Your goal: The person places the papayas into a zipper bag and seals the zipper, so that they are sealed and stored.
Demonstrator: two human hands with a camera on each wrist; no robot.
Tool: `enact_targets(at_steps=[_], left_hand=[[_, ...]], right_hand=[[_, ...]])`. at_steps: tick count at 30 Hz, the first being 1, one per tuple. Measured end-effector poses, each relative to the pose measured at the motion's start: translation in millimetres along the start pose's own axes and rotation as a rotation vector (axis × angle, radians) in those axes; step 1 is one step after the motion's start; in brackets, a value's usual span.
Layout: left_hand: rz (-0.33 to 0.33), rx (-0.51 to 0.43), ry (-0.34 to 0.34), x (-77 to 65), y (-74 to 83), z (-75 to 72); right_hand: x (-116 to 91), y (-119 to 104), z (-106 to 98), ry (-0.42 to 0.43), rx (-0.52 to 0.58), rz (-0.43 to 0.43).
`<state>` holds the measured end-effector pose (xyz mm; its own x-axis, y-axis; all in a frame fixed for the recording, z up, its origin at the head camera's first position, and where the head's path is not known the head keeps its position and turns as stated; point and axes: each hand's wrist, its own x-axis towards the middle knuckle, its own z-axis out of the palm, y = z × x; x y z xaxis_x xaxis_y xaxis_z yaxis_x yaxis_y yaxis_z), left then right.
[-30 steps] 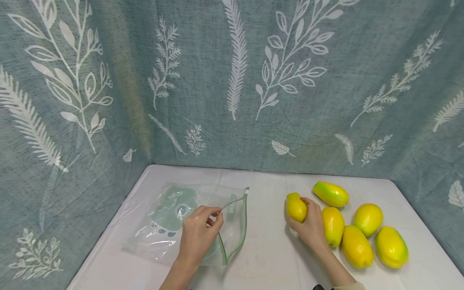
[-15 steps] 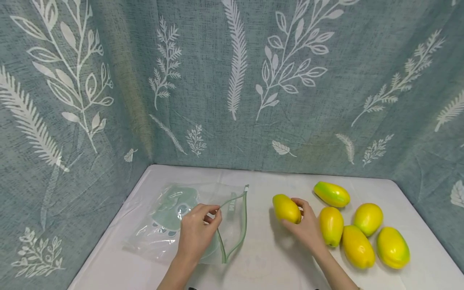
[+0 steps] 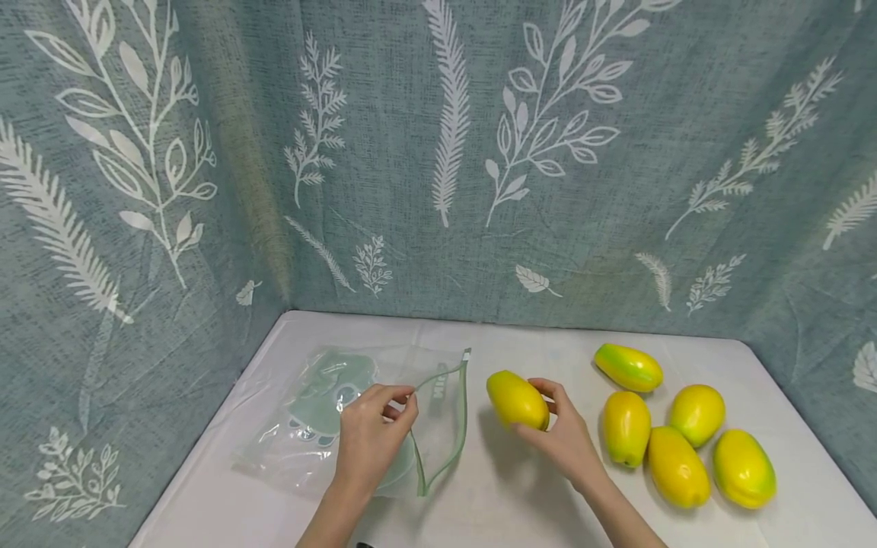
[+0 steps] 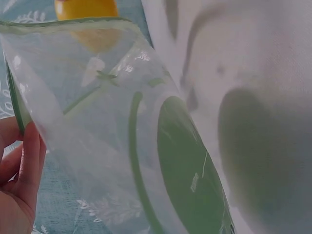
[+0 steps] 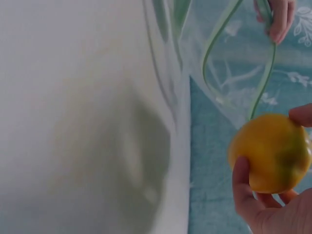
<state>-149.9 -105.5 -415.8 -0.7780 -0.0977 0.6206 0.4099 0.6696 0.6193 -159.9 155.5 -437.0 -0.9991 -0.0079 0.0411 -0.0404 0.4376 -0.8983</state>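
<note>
A clear zip bag (image 3: 332,396) with a green cartoon print lies on the left of the table, its green-edged mouth facing right and gaping. My left hand (image 3: 373,438) pinches the near lip of that mouth between thumb and fingers; the left wrist view shows the pinch at the bag's green edge (image 4: 14,97). To the right of the mouth, my right hand (image 3: 565,441) grips a yellow, papaya-like fruit (image 3: 515,399) held above the table, its narrow end toward the bag. In the right wrist view, thumb and fingers wrap the fruit (image 5: 270,153), which has a green patch.
Several more yellow fruits with green tints, such as the long one (image 3: 628,367) at the back and a rounder one (image 3: 743,468), lie on the right of the white table (image 3: 507,510). A teal leaf-patterned curtain (image 3: 384,152) encloses the back and sides.
My right hand has carried the fruit left, away from the other fruits and toward the bag's mouth. The left hand keeps its pinch on the bag's lip, almost unmoved.
</note>
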Motion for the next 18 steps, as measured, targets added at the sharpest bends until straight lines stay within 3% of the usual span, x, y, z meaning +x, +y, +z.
enact_targets(at_steps=[7,18], left_hand=[[0.007,0.001,0.025,3.4,0.6,-1.2],[-0.052,-0.075,0.031,6.1,2.2,-4.6]], right_hand=[[-1.1,-13.9,9.0,-0.052,0.041,0.032],[-0.5,-34.0,20.2,-0.124,0.102,0.014]])
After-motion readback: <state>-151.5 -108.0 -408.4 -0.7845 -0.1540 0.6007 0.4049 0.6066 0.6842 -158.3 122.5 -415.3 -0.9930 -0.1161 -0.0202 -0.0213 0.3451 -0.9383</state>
